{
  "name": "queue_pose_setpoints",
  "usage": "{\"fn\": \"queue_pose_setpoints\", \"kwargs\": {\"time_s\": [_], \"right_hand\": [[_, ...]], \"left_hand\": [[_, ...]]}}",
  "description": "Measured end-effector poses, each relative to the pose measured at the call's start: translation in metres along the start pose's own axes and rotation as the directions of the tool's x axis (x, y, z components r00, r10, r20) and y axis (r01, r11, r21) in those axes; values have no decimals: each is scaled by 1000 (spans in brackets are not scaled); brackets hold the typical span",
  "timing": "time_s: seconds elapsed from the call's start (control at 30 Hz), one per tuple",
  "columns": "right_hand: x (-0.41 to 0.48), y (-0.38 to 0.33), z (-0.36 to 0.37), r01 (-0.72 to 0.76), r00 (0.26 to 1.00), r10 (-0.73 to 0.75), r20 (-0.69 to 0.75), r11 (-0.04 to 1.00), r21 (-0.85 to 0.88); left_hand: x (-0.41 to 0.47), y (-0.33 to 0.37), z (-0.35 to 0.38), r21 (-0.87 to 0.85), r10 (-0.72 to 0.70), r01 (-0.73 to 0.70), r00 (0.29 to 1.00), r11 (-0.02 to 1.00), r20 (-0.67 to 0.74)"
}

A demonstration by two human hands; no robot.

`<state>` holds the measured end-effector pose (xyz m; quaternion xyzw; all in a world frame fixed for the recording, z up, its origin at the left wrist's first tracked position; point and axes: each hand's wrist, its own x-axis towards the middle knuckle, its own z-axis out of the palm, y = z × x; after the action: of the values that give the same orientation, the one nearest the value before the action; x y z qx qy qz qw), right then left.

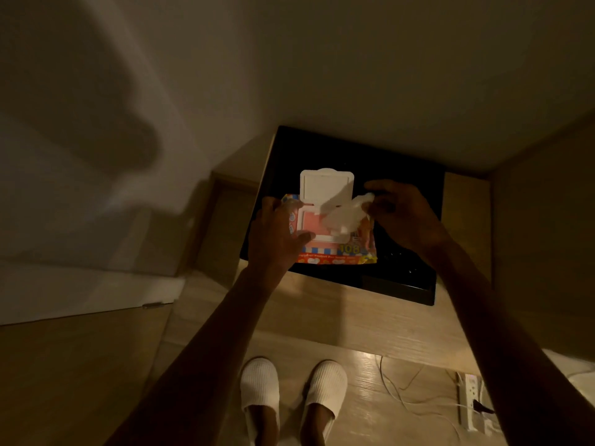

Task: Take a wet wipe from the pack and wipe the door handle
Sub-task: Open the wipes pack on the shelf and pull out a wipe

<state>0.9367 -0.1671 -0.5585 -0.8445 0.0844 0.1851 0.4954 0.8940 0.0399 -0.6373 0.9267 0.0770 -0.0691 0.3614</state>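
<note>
An orange and pink pack of wet wipes (338,254) lies on a black box-like surface (402,278). Its white lid (325,185) is flipped up and open. My left hand (277,235) presses down on the pack's left side, thumb near the opening frame. My right hand (402,217) pinches a crumpled white wet wipe (346,215) that stretches from the opening up to my fingertips. No door handle is in view.
The black surface sits on a light wooden cabinet (322,317) against a pale wall (289,59). My feet in white slippers (291,387) stand on wooden floor. A power strip (470,400) with white cables lies at the lower right.
</note>
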Motion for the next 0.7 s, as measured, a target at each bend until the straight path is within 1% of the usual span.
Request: {"fn": "queue_pose_setpoints", "kwargs": {"time_s": [0.07, 0.2, 0.23, 0.3, 0.4, 0.5, 0.57, 0.63, 0.67, 0.7], "right_hand": [[2, -3, -12, 25, 999, -23, 33, 998, -53], [4, 4, -10, 88, 991, -53, 122, 950, -301], [2, 7, -7, 111, 990, -71, 125, 930, -350], [-3, 14, 0, 133, 990, -105, 93, 913, -387], [-10, 20, 12, 107, 991, -126, -35, 935, -337], [-13, 22, 15, 98, 982, -140, -130, 953, -287], [-12, 21, 9, 51, 979, -87, -182, 980, -193], [-11, 19, 0, -15, 981, 0, -195, 997, -77], [-11, 18, -5, -50, 982, 36, -184, 996, -72], [-12, 16, -10, -85, 984, 67, -164, 990, -108]], "left_hand": [[1, -1, 1, 8, -5, 5, 1000, 1000, 2], [1, -3, 3, -11, -5, 5, 1000, 1000, 10], [2, -4, 4, -12, -5, 5, 1000, 1000, 9], [4, -8, 6, -15, -5, 5, 1000, 1000, 14], [6, -14, 10, -57, 4, -3, 1000, 998, 26], [6, -14, 10, -37, 12, -11, 1000, 999, 15], [6, -14, 9, -28, 15, -15, 1000, 1000, 7], [6, -14, 10, -42, 14, -13, 1000, 999, 18], [6, -14, 10, -50, 10, -9, 1000, 999, 22], [6, -15, 10, -49, 3, -2, 1000, 999, 25]]}}
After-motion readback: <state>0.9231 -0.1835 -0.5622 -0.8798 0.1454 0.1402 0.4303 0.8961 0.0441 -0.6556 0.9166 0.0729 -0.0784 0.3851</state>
